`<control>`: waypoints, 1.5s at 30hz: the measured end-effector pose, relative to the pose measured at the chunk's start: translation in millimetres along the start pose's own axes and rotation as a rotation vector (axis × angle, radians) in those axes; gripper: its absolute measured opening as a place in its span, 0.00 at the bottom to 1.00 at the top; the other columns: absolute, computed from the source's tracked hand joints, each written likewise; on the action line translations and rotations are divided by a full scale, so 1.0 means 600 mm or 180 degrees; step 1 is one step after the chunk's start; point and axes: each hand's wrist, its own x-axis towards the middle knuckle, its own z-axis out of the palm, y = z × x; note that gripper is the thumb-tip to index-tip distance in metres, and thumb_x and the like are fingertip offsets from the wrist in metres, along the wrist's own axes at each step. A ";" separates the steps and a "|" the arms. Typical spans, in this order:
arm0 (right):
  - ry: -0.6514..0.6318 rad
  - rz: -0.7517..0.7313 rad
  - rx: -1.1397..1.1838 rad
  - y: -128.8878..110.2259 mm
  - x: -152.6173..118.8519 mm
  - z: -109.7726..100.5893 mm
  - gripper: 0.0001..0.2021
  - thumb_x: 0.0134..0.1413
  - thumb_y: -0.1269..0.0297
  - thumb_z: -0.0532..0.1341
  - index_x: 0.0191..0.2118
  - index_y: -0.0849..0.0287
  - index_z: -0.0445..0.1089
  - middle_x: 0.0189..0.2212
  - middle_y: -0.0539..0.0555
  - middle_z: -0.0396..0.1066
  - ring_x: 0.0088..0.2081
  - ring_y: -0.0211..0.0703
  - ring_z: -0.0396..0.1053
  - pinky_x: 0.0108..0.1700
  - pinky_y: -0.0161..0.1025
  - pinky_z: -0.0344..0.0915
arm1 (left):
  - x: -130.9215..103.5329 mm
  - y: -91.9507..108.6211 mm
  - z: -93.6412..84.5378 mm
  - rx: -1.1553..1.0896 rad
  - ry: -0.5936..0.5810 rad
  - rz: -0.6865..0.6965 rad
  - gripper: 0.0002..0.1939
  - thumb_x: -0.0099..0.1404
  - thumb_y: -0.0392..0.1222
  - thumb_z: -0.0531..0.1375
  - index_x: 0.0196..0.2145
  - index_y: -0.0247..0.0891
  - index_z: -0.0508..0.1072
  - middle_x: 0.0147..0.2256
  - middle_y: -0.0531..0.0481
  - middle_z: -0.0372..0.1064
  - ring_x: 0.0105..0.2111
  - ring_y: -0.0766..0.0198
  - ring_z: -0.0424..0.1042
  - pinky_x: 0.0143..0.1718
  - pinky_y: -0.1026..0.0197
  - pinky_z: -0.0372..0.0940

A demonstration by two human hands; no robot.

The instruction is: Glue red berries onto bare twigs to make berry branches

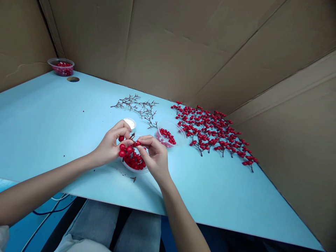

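Between my hands, over a clear plastic bowl (133, 170) of red berries, is a brown artificial berry twig (132, 137) with several red berries on it. My left hand (111, 145) is closed round the twig, and berries hang below its fingers. With thumb and forefinger, my right hand (154, 154) pinches a red berry (137, 143) at the twig's right side. Whether that berry is still attached to its stem cannot be made out. Loose berries (135, 161) fill part of the bowl beneath.
Bare brown twigs (139, 106) lie behind my hands, near a small white round dish (130, 123). A second clear bowl (181, 134) holds berries. Many berry-laden branches (212, 129) spread at the right. Another berry bowl (62, 67) stands far left beside a table hole (73, 79). Cardboard walls (173, 45) enclose the table.
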 end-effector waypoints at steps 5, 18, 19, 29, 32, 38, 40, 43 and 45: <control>-0.0065 0.0039 -0.0014 0.002 -0.002 0.001 0.02 0.47 0.70 0.56 0.30 0.57 0.63 0.29 0.52 0.66 0.33 0.37 0.66 0.33 0.36 0.66 | 0.000 -0.001 0.000 -0.0095 -0.0057 -0.0034 0.10 0.56 0.32 0.54 0.20 0.37 0.57 0.28 0.52 0.54 0.34 0.66 0.59 0.31 0.64 0.56; -0.0088 -0.0050 -0.0039 0.000 -0.001 0.001 0.03 0.47 0.72 0.56 0.29 0.56 0.62 0.28 0.51 0.65 0.32 0.36 0.65 0.33 0.35 0.64 | 0.002 -0.005 0.004 -0.0009 -0.0012 0.0010 0.11 0.56 0.34 0.54 0.19 0.36 0.57 0.27 0.52 0.55 0.33 0.67 0.60 0.32 0.64 0.56; -0.0082 -0.0040 -0.0050 0.000 -0.001 0.001 0.03 0.47 0.71 0.56 0.29 0.57 0.62 0.28 0.51 0.65 0.31 0.36 0.65 0.32 0.35 0.64 | 0.002 -0.006 0.004 0.0011 -0.0009 0.0020 0.11 0.56 0.34 0.54 0.19 0.36 0.58 0.27 0.52 0.55 0.32 0.66 0.60 0.32 0.64 0.56; -0.0090 0.0020 -0.0146 0.001 0.000 0.001 0.02 0.47 0.70 0.56 0.28 0.57 0.62 0.27 0.51 0.65 0.31 0.37 0.65 0.32 0.36 0.64 | 0.001 -0.011 0.004 0.0007 -0.0002 0.0026 0.11 0.55 0.34 0.55 0.18 0.36 0.59 0.27 0.52 0.57 0.32 0.65 0.60 0.33 0.63 0.56; -0.0107 0.0026 -0.0180 0.001 0.000 0.001 0.02 0.47 0.70 0.56 0.28 0.57 0.62 0.27 0.51 0.65 0.31 0.37 0.65 0.32 0.36 0.64 | 0.001 -0.011 0.004 -0.0032 -0.0005 0.0025 0.11 0.55 0.34 0.55 0.18 0.36 0.59 0.26 0.52 0.57 0.32 0.66 0.60 0.33 0.63 0.55; -0.0130 0.0040 -0.0200 0.001 0.001 0.000 0.02 0.47 0.70 0.56 0.28 0.57 0.61 0.27 0.51 0.65 0.30 0.37 0.65 0.32 0.36 0.64 | 0.002 -0.013 0.005 -0.0024 0.0013 0.0065 0.11 0.56 0.35 0.56 0.18 0.36 0.58 0.26 0.53 0.56 0.31 0.66 0.60 0.32 0.63 0.55; -0.0140 0.0055 -0.0202 0.001 0.001 0.000 0.02 0.47 0.70 0.57 0.28 0.57 0.61 0.27 0.51 0.65 0.30 0.37 0.65 0.32 0.36 0.64 | 0.002 -0.014 0.005 -0.0034 0.0009 0.0066 0.11 0.56 0.35 0.56 0.18 0.36 0.58 0.26 0.53 0.56 0.31 0.66 0.60 0.32 0.63 0.55; -0.0136 0.0056 -0.0188 0.003 0.002 0.001 0.02 0.47 0.70 0.57 0.28 0.57 0.61 0.27 0.51 0.65 0.30 0.37 0.64 0.32 0.36 0.64 | 0.002 -0.016 0.005 -0.0062 -0.0013 0.0067 0.11 0.56 0.36 0.56 0.18 0.36 0.58 0.26 0.53 0.56 0.32 0.66 0.60 0.32 0.62 0.55; -0.0128 0.0056 -0.0172 0.005 0.001 0.002 0.02 0.47 0.70 0.57 0.28 0.57 0.61 0.27 0.51 0.65 0.30 0.36 0.65 0.32 0.35 0.64 | 0.002 -0.017 0.005 -0.0084 -0.0022 0.0049 0.11 0.56 0.36 0.56 0.19 0.36 0.58 0.26 0.53 0.56 0.31 0.66 0.59 0.32 0.62 0.55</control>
